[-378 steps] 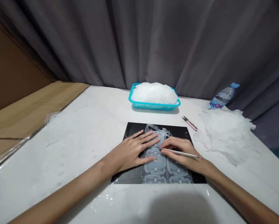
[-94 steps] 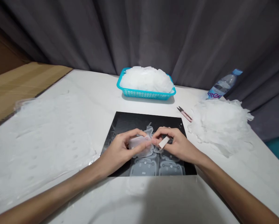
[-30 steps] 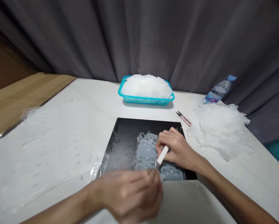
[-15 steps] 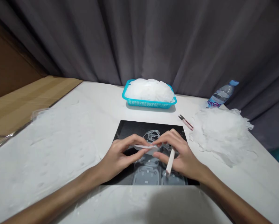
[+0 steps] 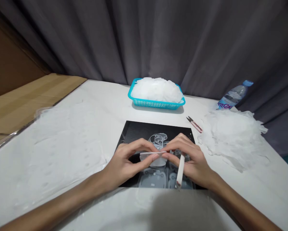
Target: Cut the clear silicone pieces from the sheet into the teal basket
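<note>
Over the black mat [image 5: 136,130], my left hand [image 5: 124,162] pinches a thin, translucent white piece [image 5: 146,153] between thumb and fingertips, holding it almost edge-on. The thumb and fingertips of my right hand [image 5: 194,162] close on the piece's other end. A slim white stick-like tool [image 5: 180,171] also rests in my right hand, its lower end pointing toward me; its tip is too small to make out. Beneath my hands lies a clear sheet with moulded rounded shapes [image 5: 153,179]. Thin translucent loops [image 5: 159,138] lie on the mat just beyond my fingertips.
A turquoise basket [image 5: 158,104] heaped with white translucent pieces stands at the back. Thread snips [image 5: 195,124] lie beside a crumpled white pile [image 5: 235,138] on the right, with a water bottle [image 5: 234,96] behind it. Translucent sheets [image 5: 64,154] cover the left side near cardboard [image 5: 25,93].
My fingertips have come closer together on the thin piece, which now shows more nearly edge-on. The white tool's lower end has swung slightly toward me. The view has shifted a little.
</note>
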`<state>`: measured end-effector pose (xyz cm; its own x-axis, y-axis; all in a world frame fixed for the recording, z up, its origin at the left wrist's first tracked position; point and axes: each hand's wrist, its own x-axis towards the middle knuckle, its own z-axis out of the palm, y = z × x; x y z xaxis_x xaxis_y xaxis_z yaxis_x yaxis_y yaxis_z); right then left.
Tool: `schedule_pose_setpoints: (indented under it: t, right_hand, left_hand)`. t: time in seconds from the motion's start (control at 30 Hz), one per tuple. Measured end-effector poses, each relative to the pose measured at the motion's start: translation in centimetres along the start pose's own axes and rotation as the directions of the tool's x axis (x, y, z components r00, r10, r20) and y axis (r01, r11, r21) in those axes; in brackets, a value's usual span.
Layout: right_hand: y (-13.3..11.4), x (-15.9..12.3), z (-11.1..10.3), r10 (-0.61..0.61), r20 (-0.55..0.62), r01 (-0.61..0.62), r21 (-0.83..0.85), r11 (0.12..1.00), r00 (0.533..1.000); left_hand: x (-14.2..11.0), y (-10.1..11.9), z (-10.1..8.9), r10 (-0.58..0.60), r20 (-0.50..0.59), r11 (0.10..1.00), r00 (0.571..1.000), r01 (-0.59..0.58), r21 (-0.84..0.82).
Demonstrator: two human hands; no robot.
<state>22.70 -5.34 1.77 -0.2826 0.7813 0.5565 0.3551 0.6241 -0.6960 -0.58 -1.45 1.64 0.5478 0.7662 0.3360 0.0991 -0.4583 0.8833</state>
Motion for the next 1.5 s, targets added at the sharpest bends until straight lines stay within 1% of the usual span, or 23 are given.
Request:
schedule_pose_setpoints:
  t: [0.2, 0.33, 0.4, 0.47, 0.5, 0.57, 0.6, 0.63, 0.7, 0.73, 0.77, 0.8, 0.83, 0.9, 0.93, 0.97, 1.07, 1.13, 1.17, 1.23, 1.3, 1.4, 1.5]
  right_hand:
    - [0.1, -0.2, 0.1, -0.058, -0.049, 0.056, -0.046, 0.997, 0.997]
    - [-0.1, -0.1, 0.0, -0.077, -0.052, 0.072, -0.088, 0.994, 0.996]
    - [-0.4, 0.2, -0.8, -0.051, -0.069, 0.043, -0.116, 0.992, 0.996]
    - [-0.4, 0.5, -2.6, 0.029, -0.17, -0.057, -0.166, 0.984, 0.985]
    - [-0.3, 0.6, -3.9, 0.073, -0.258, -0.126, -0.195, 0.973, 0.963]
    - [0.3, 0.7, -7.2, 0.106, -0.473, -0.25, -0.253, 0.935, 0.875]
    - [0.8, 0.6, -9.1, 0.076, -0.584, -0.28, -0.268, 0.922, 0.808]
    - [1.5, 0.3, -11.1, 0.037, -0.689, -0.302, -0.268, 0.915, 0.724]
    - [3.1, -0.7, -15.1, -0.007, -0.818, -0.383, -0.277, 0.881, 0.575]
    - [3.9, -1.3, -16.8, 0.027, -0.854, -0.488, -0.271, 0.83, 0.519]
    - [4.7, -2.0, -18.3, 0.123, -0.846, -0.602, -0.259, 0.756, 0.519]
    - [5.3, -2.7, -19.6, 0.145, -0.863, -0.669, -0.259, 0.697, 0.485]
    - [5.8, -3.3, -20.5, 0.185, -0.867, -0.752, -0.273, 0.6, 0.462]
    - [6.1, -4.0, -21.5, 0.194, -0.873, -0.838, -0.333, 0.432, 0.447]
    - [5.9, -4.1, -21.6, 0.184, -0.869, -0.852, -0.373, 0.367, 0.46]
    - [5.6, -4.1, -21.4, 0.157, -0.86, -0.845, -0.417, 0.334, 0.486]
    - [3.9, -3.2, -19.3, 0.066, -0.79, -0.755, -0.553, 0.352, 0.61]
    - [2.5, -2.5, -17.0, 0.098, -0.698, -0.659, -0.607, 0.444, 0.709]
    - [1.9, -2.3, -15.6, 0.128, -0.647, -0.592, -0.576, 0.564, 0.752]
    - [1.0, -2.0, -12.7, 0.246, -0.526, -0.498, -0.416, 0.761, 0.814]
    - [0.4, -2.0, -10.1, 0.366, -0.318, -0.441, -0.208, 0.873, 0.874]
    - [0.2, -2.2, -7.4, 0.379, 0.002, -0.379, -0.03, 0.925, 0.925]
    - [0.3, -2.4, -6.0, 0.377, 0.118, -0.374, -0.048, 0.926, 0.919]
  left_hand:
    - [-0.5, -0.2, 0.2, 0.024, -0.03, 1.0, 0.999, -0.023, 0.019]
    - [-0.8, -0.6, 0.6, -0.037, -0.054, 0.999, 0.998, 0.035, -0.025]
    - [-0.7, -0.7, 0.8, -0.104, -0.012, 0.994, 0.994, 0.104, -0.032]
    - [-0.6, -0.7, 0.8, -0.146, 0.098, 0.989, 0.984, 0.141, 0.054]
    - [-0.6, -0.8, 0.8, -0.152, 0.168, 0.983, 0.974, 0.131, 0.129]
    - [-0.6, -1.0, 0.8, -0.143, 0.309, 0.956, 0.94, 0.05, 0.29]
    - [-0.6, -1.1, 0.8, -0.125, 0.369, 0.935, 0.921, -0.015, 0.354]
    - [-0.6, -1.2, 0.9, -0.108, 0.418, 0.91, 0.902, -0.08, 0.407]
    - [-0.8, -1.5, 1.0, -0.084, 0.48, 0.852, 0.873, -0.187, 0.489]
    - [-0.8, -1.6, 1.1, -0.087, 0.495, 0.821, 0.864, -0.219, 0.526]
    - [-0.9, -1.7, 1.2, -0.099, 0.497, 0.792, 0.862, -0.235, 0.564]
    - [-1.0, -1.8, 1.2, -0.118, 0.492, 0.763, 0.863, -0.238, 0.601]
    - [-1.1, -2.0, 1.2, -0.132, 0.48, 0.735, 0.867, -0.239, 0.634]
    - [-1.1, -2.4, 1.1, -0.144, 0.459, 0.687, 0.877, -0.246, 0.684]
    - [-1.1, -2.6, 0.9, -0.142, 0.447, 0.665, 0.884, -0.249, 0.704]
    - [-0.9, -2.8, 0.8, -0.136, 0.436, 0.645, 0.889, -0.255, 0.72]
    - [-0.2, -3.5, 0.2, -0.117, 0.42, 0.6, 0.9, -0.273, 0.752]
    - [0.5, -3.7, -0.3, -0.12, 0.412, 0.579, 0.903, -0.274, 0.768]
    - [0.8, -3.7, -0.5, -0.125, 0.406, 0.572, 0.905, -0.269, 0.775]
    - [1.2, -3.8, -0.8, -0.133, 0.385, 0.561, 0.913, -0.251, 0.789]
    - [1.4, -3.9, -1.2, -0.128, 0.356, 0.554, 0.926, -0.231, 0.8]
    - [1.4, -4.1, -1.6, -0.118, 0.304, 0.54, 0.945, -0.195, 0.818]
    - [1.4, -3.8, -1.6, -0.084, 0.246, 0.545, 0.966, -0.162, 0.822]
